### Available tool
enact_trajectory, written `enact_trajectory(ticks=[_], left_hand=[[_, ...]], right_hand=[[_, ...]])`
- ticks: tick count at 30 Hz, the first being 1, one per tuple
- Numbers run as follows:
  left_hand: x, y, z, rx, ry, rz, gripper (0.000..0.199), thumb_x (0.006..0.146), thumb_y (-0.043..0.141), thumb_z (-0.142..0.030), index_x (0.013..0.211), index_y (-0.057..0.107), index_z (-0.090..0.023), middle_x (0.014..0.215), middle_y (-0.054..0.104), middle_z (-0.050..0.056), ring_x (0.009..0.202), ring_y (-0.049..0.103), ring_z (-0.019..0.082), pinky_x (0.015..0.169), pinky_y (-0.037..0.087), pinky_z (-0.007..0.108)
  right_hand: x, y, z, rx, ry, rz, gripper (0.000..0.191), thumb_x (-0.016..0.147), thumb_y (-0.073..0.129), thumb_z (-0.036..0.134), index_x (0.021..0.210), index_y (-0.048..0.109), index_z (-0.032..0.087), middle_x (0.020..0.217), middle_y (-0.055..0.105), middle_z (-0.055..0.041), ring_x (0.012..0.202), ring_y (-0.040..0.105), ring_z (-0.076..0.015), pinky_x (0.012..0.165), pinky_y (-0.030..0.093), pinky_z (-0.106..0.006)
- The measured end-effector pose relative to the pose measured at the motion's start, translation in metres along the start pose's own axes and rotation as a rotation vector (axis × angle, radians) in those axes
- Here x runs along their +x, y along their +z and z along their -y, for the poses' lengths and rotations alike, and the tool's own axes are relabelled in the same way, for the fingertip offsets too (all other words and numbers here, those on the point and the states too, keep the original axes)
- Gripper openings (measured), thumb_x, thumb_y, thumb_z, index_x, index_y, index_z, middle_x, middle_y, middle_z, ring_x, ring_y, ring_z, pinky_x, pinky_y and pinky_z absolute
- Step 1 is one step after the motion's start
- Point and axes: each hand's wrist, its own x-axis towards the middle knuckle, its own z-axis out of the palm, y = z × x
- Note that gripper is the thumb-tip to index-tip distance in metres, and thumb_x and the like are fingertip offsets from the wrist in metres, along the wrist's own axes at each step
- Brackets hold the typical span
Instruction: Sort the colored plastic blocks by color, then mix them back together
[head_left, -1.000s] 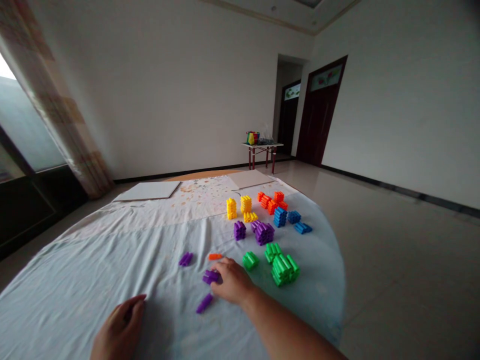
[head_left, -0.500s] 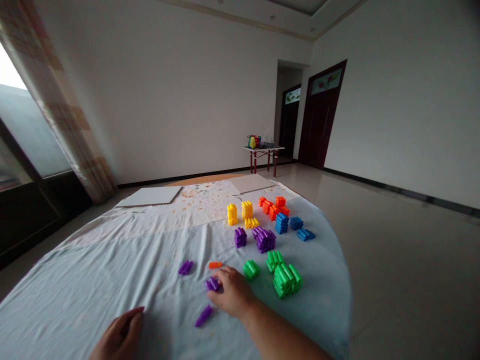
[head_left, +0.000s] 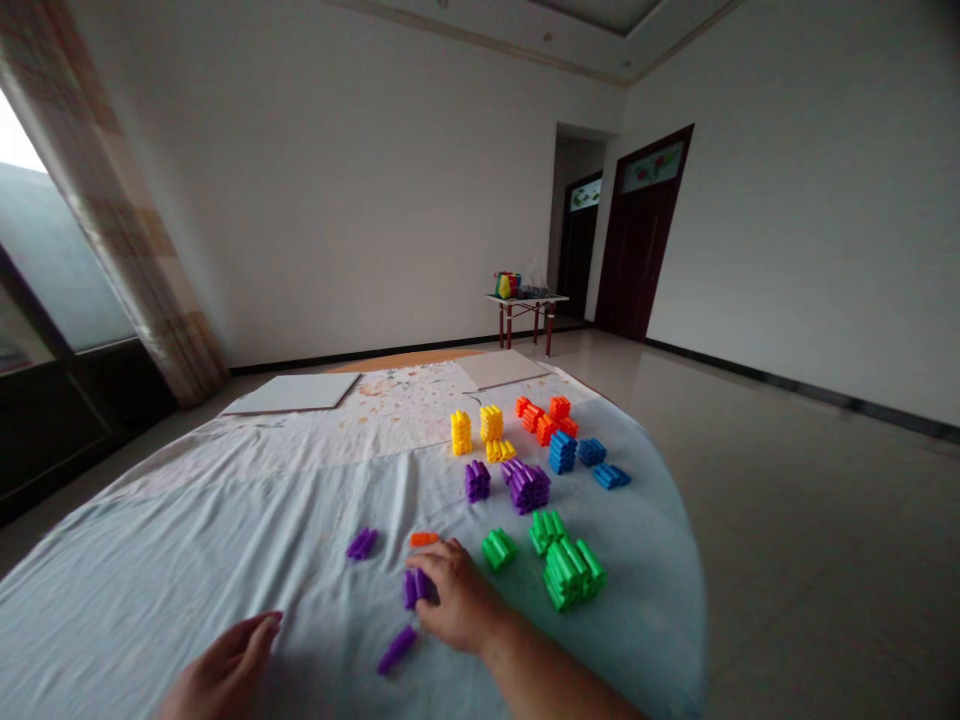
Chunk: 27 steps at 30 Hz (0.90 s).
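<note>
My right hand (head_left: 455,592) is closed round a small purple plastic block (head_left: 414,588) at the table's near middle, thumb and fingers on its right side. Just beyond the fingertips lies a single orange block (head_left: 424,539). A loose purple piece (head_left: 397,650) rests nearer to me, and a purple pair (head_left: 362,544) lies farther left. My left hand (head_left: 229,665) lies low on the cloth at the left, fingers curled with thumb and fingertips together; anything between them is hidden. To the right of my right hand sits a small green bundle (head_left: 499,549).
Past the hands stand purple bundles (head_left: 527,487), green bundles (head_left: 571,573), yellow stacks (head_left: 460,432), orange bundles (head_left: 546,425) and blue bundles (head_left: 562,452). Two flat boards (head_left: 294,393) lie at the far side of the cloth-covered table (head_left: 187,530). A small side table (head_left: 529,298) stands beyond.
The purple block at my right hand has turned a little and sits slightly nearer to me. My left hand has shifted slightly left. The whole view has tilted a little.
</note>
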Motion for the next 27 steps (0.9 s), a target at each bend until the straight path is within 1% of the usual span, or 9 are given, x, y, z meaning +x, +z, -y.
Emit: enact_trajectory(ticks=[2,4,7,10,13,16,19,23,27], left_hand=[[-0.006,0.004,-0.016,-0.018,-0.104,0.076,0.047,0.063,0.047,-0.057,0.083,0.068,-0.021,0.072,0.072,0.005,0.076,0.067,0.025,0.064,0.050,0.031],[-0.012,0.009,-0.026,0.015,-0.120,0.043,0.046,0.068,0.043,-0.055,0.089,0.066,-0.022,0.079,0.072,0.005,0.081,0.066,0.026,0.067,0.048,0.032],[-0.019,0.017,-0.027,0.070,-0.099,-0.006,0.043,0.071,0.040,-0.053,0.091,0.065,-0.024,0.085,0.071,0.005,0.083,0.065,0.025,0.070,0.047,0.033],[-0.020,0.021,-0.021,0.071,-0.081,-0.006,0.044,0.070,0.039,-0.053,0.091,0.064,-0.024,0.087,0.070,0.005,0.083,0.064,0.024,0.071,0.047,0.032],[-0.019,0.022,-0.018,0.061,-0.081,0.005,0.044,0.071,0.038,-0.053,0.090,0.064,-0.024,0.087,0.069,0.005,0.082,0.064,0.024,0.072,0.047,0.032],[-0.017,0.023,-0.016,0.062,-0.101,0.020,0.044,0.072,0.037,-0.053,0.091,0.064,-0.024,0.087,0.069,0.005,0.082,0.063,0.024,0.072,0.046,0.032],[-0.013,0.027,-0.008,0.072,-0.092,0.021,0.043,0.073,0.039,-0.054,0.092,0.064,-0.025,0.087,0.069,0.004,0.082,0.063,0.023,0.071,0.046,0.031],[-0.005,0.034,0.010,0.071,-0.059,0.004,0.042,0.073,0.040,-0.055,0.092,0.063,-0.025,0.089,0.069,0.003,0.084,0.063,0.023,0.071,0.047,0.031],[-0.001,0.036,0.019,0.072,-0.046,0.034,0.043,0.074,0.040,-0.056,0.094,0.061,-0.025,0.094,0.068,0.004,0.086,0.063,0.023,0.073,0.046,0.031]], right_hand=[[0.000,0.000,0.003,0.041,-0.005,-0.028,0.052,0.065,0.061,0.010,0.117,0.058,0.017,0.114,0.058,-0.0095,0.110,0.049,-0.0224,0.099,0.037,-0.034],[-0.001,-0.003,0.010,0.091,-0.022,-0.057,0.056,0.065,0.062,0.010,0.121,0.054,0.016,0.116,0.055,-0.0103,0.112,0.048,-0.0218,0.100,0.038,-0.034],[-0.003,-0.017,0.028,0.162,-0.046,-0.104,0.062,0.065,0.060,0.006,0.125,0.049,0.017,0.114,0.052,-0.0094,0.104,0.052,-0.0186,0.095,0.043,-0.032],[-0.002,-0.052,0.049,0.177,-0.091,-0.114,0.063,0.068,0.058,0.005,0.128,0.046,0.022,0.113,0.052,-0.0069,0.097,0.054,-0.0160,0.087,0.048,-0.030],[0.005,-0.103,0.052,0.081,-0.126,-0.136,0.058,0.074,0.056,0.009,0.128,0.045,0.025,0.116,0.052,-0.0063,0.105,0.051,-0.0179,0.089,0.047,-0.033],[0.013,-0.151,0.028,-0.021,-0.086,-0.172,0.053,0.074,0.054,0.007,0.124,0.050,0.023,0.119,0.053,-0.0066,0.110,0.050,-0.0182,0.097,0.041,-0.036],[0.018,-0.181,-0.013,-0.099,0.034,-0.122,0.051,0.070,0.054,0.005,0.118,0.056,0.019,0.116,0.056,-0.0079,0.101,0.054,-0.0183,0.093,0.043,-0.036],[0.016,-0.195,-0.062,-0.168,0.170,-0.047,0.053,0.065,0.054,0.003,0.115,0.058,0.017,0.110,0.060,-0.0086,0.083,0.057,-0.0156,0.082,0.047,-0.032],[0.013,-0.196,-0.091,-0.205,0.212,-0.035,0.052,0.064,0.054,0.004,0.115,0.060,0.016,0.105,0.062,-0.0084,0.077,0.056,-0.0150,0.077,0.047,-0.030]])
